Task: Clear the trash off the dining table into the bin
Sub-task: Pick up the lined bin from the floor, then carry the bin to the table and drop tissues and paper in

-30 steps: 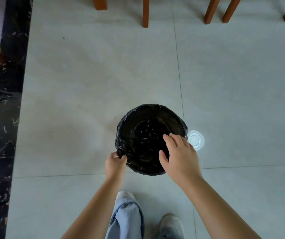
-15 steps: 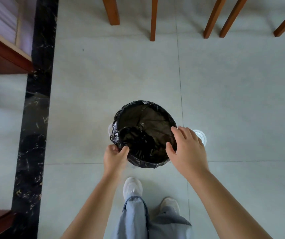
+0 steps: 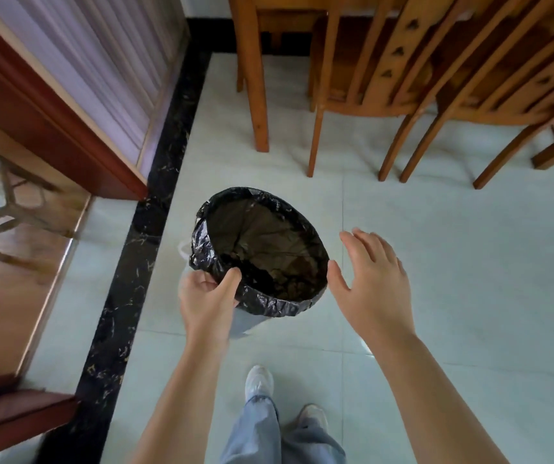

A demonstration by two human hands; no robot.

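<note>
A round bin (image 3: 245, 321) lined with a black plastic bag (image 3: 202, 242) is lifted and tilted above the pale tiled floor. My left hand (image 3: 207, 298) grips its near rim, thumb inside the liner. Just to the right of the rim, my right hand (image 3: 371, 274) hovers with its fingers spread, touching nothing. Inside the bag I see only dark crumpled plastic. The dining table's top is out of view.
Wooden chair and table legs (image 3: 258, 105) stand ahead and to the right. A red-brown door frame (image 3: 58, 128) and a black marble floor strip (image 3: 141, 236) run along the left. My shoes (image 3: 258, 381) are below the bin.
The bin has come up off the floor and tilted. My right hand has left the rim and spread out to the right. The view has swung up toward the chairs; the clear lid is gone from sight.
</note>
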